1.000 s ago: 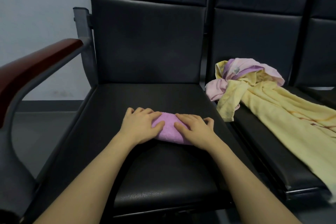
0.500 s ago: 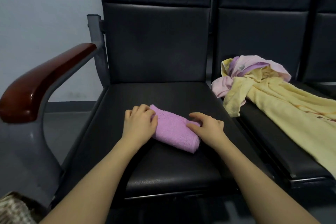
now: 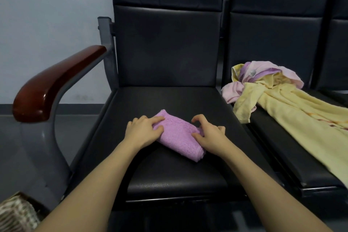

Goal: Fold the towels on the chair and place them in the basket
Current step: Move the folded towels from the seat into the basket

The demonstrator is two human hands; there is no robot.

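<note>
Black chair seat carries a folded purple towel near its middle. Left hand presses flat on the towel's left end; right hand grips its right end with curled fingers. Unfolded yellow and pink towels lie heaped on the neighbouring seat.

The basket is cut off at the bottom-left corner, its contents unreadable.

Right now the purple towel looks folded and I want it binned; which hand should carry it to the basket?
Left. The basket sits low on the left, and the left hand already rests on the purple towel.
</note>
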